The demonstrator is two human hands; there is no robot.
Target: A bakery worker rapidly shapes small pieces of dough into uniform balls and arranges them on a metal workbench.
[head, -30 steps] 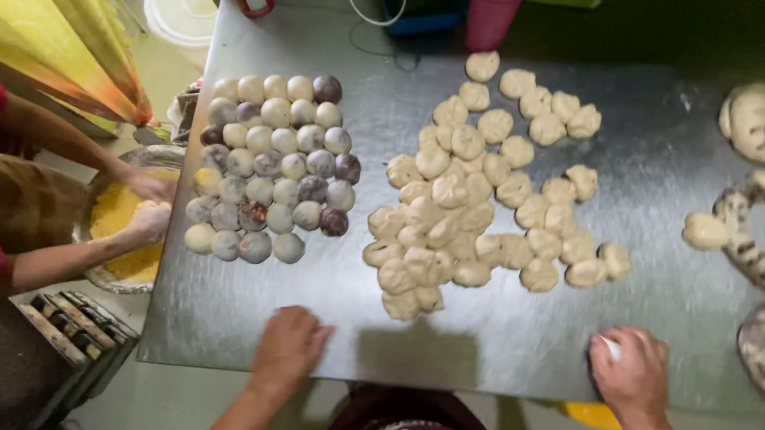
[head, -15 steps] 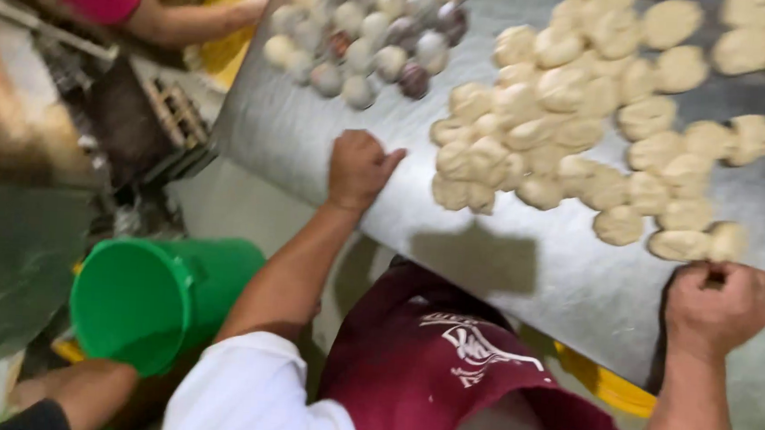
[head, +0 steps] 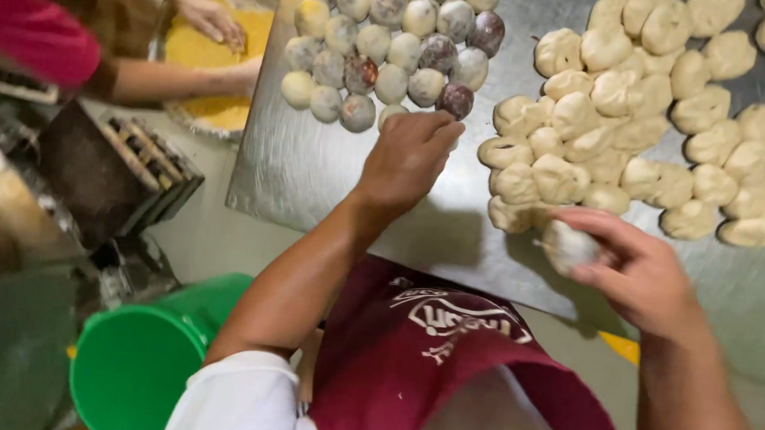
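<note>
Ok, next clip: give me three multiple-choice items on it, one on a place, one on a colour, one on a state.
1. Where is the bucket?
A. on the table
B. below the table edge, lower left in view
C. in the right hand

2. What colour is the bucket?
A. green
B. blue
C. white

3. What is the right hand doing?
A. lying flat and empty
B. holding a dough piece
C. gripping the bucket

Answers:
1 B, it sits off the metal table, beside the apron.
2 A, rim and wall are green.
3 B, the fingers curl round a pale lump, while the left hand rests by the filled balls.
</note>
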